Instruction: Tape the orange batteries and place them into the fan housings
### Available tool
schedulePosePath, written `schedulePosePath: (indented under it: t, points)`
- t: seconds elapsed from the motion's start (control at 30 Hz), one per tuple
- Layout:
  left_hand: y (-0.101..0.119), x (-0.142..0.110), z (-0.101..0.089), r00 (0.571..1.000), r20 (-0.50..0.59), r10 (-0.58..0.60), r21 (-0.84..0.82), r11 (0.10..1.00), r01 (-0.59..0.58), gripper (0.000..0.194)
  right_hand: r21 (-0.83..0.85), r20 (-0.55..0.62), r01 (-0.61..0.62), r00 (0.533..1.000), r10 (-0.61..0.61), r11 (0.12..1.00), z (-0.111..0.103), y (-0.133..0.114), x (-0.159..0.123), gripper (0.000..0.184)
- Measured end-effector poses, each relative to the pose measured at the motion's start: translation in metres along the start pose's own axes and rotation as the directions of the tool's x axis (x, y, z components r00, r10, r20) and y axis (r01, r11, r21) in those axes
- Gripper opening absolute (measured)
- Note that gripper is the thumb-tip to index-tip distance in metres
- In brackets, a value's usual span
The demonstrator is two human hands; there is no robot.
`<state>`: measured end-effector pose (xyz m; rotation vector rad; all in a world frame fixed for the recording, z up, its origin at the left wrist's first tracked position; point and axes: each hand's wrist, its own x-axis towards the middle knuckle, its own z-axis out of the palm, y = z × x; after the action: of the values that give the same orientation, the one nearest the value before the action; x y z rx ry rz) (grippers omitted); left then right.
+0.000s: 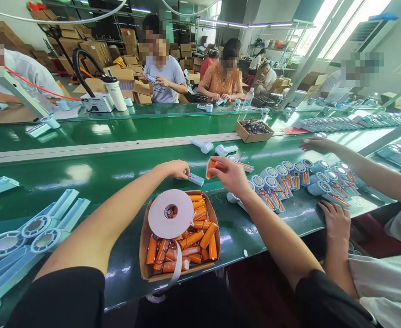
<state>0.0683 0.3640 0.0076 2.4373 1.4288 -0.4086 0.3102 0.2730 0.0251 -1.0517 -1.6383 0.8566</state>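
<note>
My left hand (178,169) is closed on the end of a light blue handheld-fan housing (196,179) that lies on the green work surface. To its right, my right hand (230,175) pinches an orange cylindrical battery (210,168) between thumb and fingers, just above the surface. Below both hands stands a cardboard box (145,269) of loose orange batteries (190,239) with thin wires. A large white roll of tape (159,221) rests on top of them, its loose strip hanging over the front edge. Beyond my hands lie two more fan housings (206,147).
Rows of fan housings with orange batteries (272,184) stand on the right; bare housings (46,234) are piled at left. A co-worker's hand (335,221) rests by the table edge, and their other arm (361,164) reaches across. A small box of dark parts (251,132) sits farther back.
</note>
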Motion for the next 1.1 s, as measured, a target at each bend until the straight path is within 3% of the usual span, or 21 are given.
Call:
schedulePosePath:
  t: [0.13, 0.3, 0.37, 0.5, 0.57, 0.8, 0.97, 1.1]
  points:
    - [0.0, 0.0, -0.001, 0.999, -0.035, -0.028, -0.055, 0.998, 0.026, 0.032, -0.319, 0.168, 0.016, 0.985, 0.04, 0.948, 0.021, 0.031, 0.036, 0.03]
    - [0.009, 0.001, 0.003, 0.996, -0.056, -0.069, -0.125, 0.99, 0.062, 0.031, -0.517, 0.361, 0.117, 0.928, 0.092, 0.848, 0.027, 0.044, 0.035, 0.032]
    - [0.012, 0.004, 0.003, 0.996, -0.057, -0.068, -0.153, 0.987, 0.058, 0.036, -0.623, 0.422, 0.182, 0.897, 0.131, 0.761, 0.028, 0.041, 0.035, 0.035]
    - [0.016, 0.012, 0.001, 0.995, -0.068, -0.069, -0.197, 0.979, 0.055, 0.039, -0.808, 0.482, 0.317, 0.841, 0.247, 0.497, 0.035, 0.033, 0.042, 0.044]
    - [0.018, 0.016, 0.0, 0.994, -0.074, -0.084, -0.212, 0.975, 0.067, 0.037, -0.827, 0.501, 0.351, 0.815, 0.29, 0.439, 0.039, 0.032, 0.046, 0.044]
    - [0.025, 0.026, 0.002, 0.987, -0.078, -0.144, -0.247, 0.962, 0.121, 0.034, -0.804, 0.56, 0.39, 0.751, 0.351, 0.449, 0.051, 0.041, 0.048, 0.038]
    - [0.03, 0.031, 0.004, 0.983, -0.088, -0.164, -0.249, 0.959, 0.138, 0.034, -0.758, 0.613, 0.405, 0.709, 0.348, 0.511, 0.052, 0.045, 0.056, 0.03]
    - [0.033, 0.035, 0.002, 0.981, -0.089, -0.174, -0.244, 0.958, 0.148, 0.035, -0.747, 0.595, 0.355, 0.734, 0.327, 0.562, 0.031, 0.041, 0.062, 0.03]
